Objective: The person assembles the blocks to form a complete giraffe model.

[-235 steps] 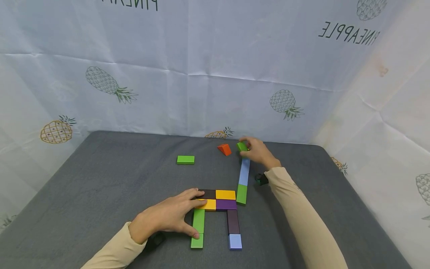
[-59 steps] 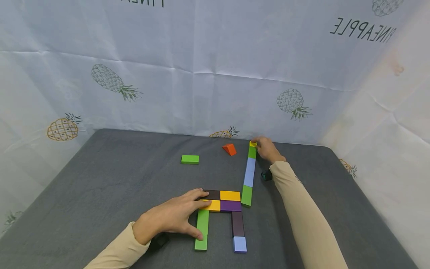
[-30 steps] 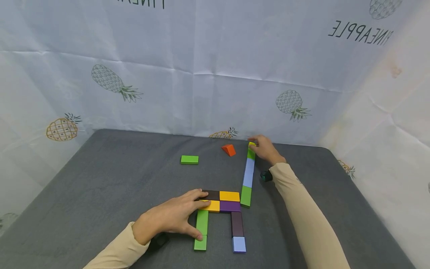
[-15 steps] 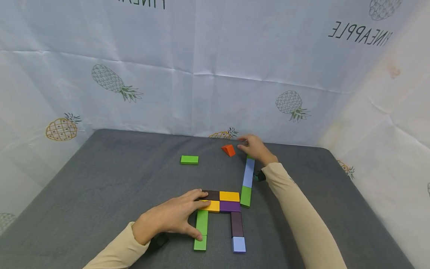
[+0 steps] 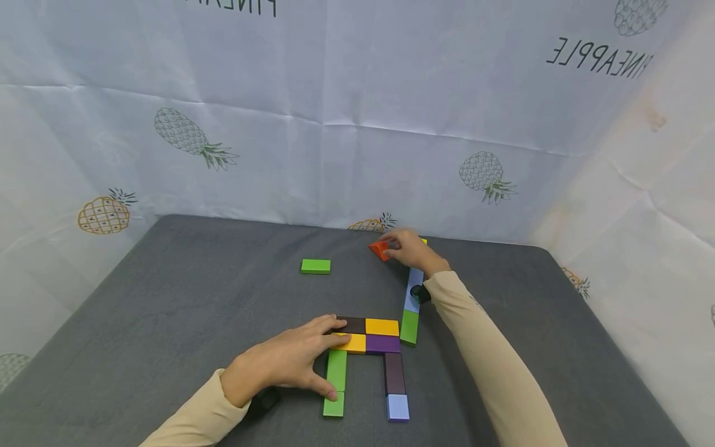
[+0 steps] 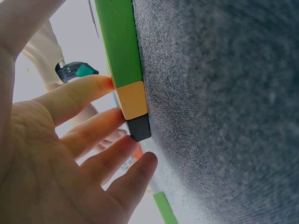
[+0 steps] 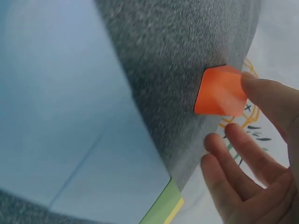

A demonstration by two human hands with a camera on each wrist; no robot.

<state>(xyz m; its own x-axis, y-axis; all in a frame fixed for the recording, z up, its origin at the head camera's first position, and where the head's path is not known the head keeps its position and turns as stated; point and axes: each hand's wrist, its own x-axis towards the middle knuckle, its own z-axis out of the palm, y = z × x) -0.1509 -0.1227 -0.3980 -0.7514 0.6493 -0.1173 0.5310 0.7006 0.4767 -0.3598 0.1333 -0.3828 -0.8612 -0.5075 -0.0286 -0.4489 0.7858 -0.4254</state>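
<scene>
My left hand [image 5: 282,359] lies spread over the near block figure, fingertips at the dark block [image 5: 352,325] and the yellow block [image 5: 354,343]. Its thumb rests by the lower of two green blocks [image 5: 337,370]. In the left wrist view, its straight fingers touch the sides of the blocks. My right hand [image 5: 412,249] reaches the orange triangular block [image 7: 218,91] at the back; the thumb tip is right at its edge, while other fingers hang apart from it. Under the right forearm runs a row of blue blocks [image 5: 414,280] with a green block [image 5: 409,327] at its near end.
A yellow end piece [image 5: 424,241] shows behind the right hand. A loose green block [image 5: 315,267] lies left of the orange one. The near figure also has an orange-yellow block [image 5: 382,327], purple block [image 5: 382,344], dark leg [image 5: 393,373] and light blue block [image 5: 398,407].
My right hand set a green block at the row's far end, adjusted the yellow piece behind it, let go and moved left to the orange block. My left hand stayed put.
</scene>
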